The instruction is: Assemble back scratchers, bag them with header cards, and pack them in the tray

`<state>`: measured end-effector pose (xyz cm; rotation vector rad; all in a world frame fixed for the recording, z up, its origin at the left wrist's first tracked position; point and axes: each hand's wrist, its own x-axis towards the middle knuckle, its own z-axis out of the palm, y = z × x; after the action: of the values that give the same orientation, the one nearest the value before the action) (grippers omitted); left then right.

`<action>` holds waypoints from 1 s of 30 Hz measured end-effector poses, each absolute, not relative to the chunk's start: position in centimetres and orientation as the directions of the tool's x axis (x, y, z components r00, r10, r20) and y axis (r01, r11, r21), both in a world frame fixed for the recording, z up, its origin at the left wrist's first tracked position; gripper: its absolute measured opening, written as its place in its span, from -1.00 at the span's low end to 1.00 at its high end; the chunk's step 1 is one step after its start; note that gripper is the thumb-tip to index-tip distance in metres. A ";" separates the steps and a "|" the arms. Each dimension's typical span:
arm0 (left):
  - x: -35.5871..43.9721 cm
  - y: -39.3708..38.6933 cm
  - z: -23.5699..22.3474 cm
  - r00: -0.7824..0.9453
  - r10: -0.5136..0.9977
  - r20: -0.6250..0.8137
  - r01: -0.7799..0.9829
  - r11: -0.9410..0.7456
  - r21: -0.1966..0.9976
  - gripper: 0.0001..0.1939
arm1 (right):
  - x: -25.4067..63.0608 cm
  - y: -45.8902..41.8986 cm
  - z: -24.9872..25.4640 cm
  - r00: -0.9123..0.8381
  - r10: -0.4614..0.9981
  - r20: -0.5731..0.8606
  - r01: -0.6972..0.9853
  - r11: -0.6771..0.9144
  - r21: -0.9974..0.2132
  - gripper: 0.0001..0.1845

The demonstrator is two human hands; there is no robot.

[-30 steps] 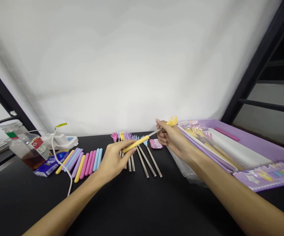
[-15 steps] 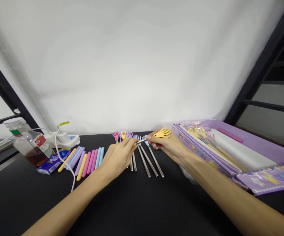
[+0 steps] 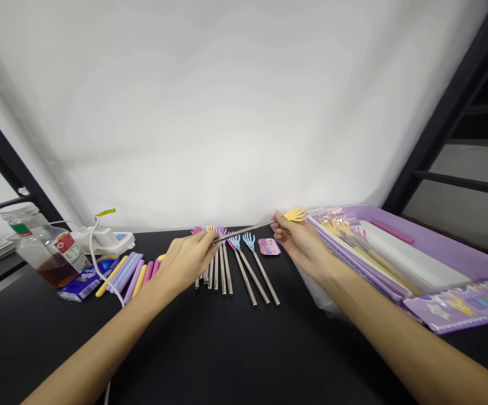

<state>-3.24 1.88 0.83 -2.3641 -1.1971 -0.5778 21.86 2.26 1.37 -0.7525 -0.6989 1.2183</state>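
A back scratcher with a yellow hand-shaped head [image 3: 296, 214] and a thin metal rod [image 3: 247, 229] spans the space between my hands, above the table. My right hand [image 3: 296, 239] pinches the rod just below the head. My left hand [image 3: 191, 256] is closed around the other end, and a bit of yellow [image 3: 161, 257] shows behind its fingers. Beneath lie several more back scratchers [image 3: 254, 275] with blue, pink, yellow and purple heads, bare metal rods pointing toward me. Several coloured handle sleeves [image 3: 134, 279] lie left of my left hand, partly covered by that arm.
At right stands a purple display box [image 3: 433, 246] holding packaged back scratchers, beside a clear plastic bag [image 3: 322, 295]. A small pink card [image 3: 269, 246] lies near the wall. On the left are a bottle of dark liquid [image 3: 53, 253], a blue packet [image 3: 85, 281], and a power strip [image 3: 115, 242] with a white cable.
My hands have moved apart, the left one leftward and the right one slightly right and up. Far more of the metal rod now shows between them. The pink card has come into view.
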 end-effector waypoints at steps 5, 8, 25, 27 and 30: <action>-2.9 2.1 1.0 0.562 0.543 0.624 0.800 -0.548 -0.244 -0.69 | 21.3 2.0 1.6 0.229 0.970 0.080 -0.584 0.202 -0.786 -0.66; -4.6 2.8 1.6 0.485 0.561 0.672 0.837 -0.521 -0.169 -0.80 | 23.4 2.3 3.0 0.433 0.898 0.078 -0.576 0.342 -0.743 -0.69; -6.1 4.0 1.1 0.515 0.466 0.719 0.842 -0.431 -0.324 -0.76 | 26.1 2.7 4.1 0.625 0.778 -0.061 -0.588 0.418 -0.692 -0.63; -6.7 4.2 1.3 0.484 0.478 0.733 0.863 -0.398 -0.310 -0.75 | 26.9 2.7 4.5 0.647 0.761 -0.055 -0.571 0.436 -0.696 -0.62; -8.4 4.6 1.7 0.379 0.519 0.766 0.919 -0.309 -0.245 -0.76 | 28.7 2.6 5.2 0.718 0.691 -0.078 -0.554 0.501 -0.665 -0.59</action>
<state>-8.40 4.62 1.66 -1.9613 -1.2360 -0.7523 28.71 2.62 5.16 -0.7229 -0.2092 0.7594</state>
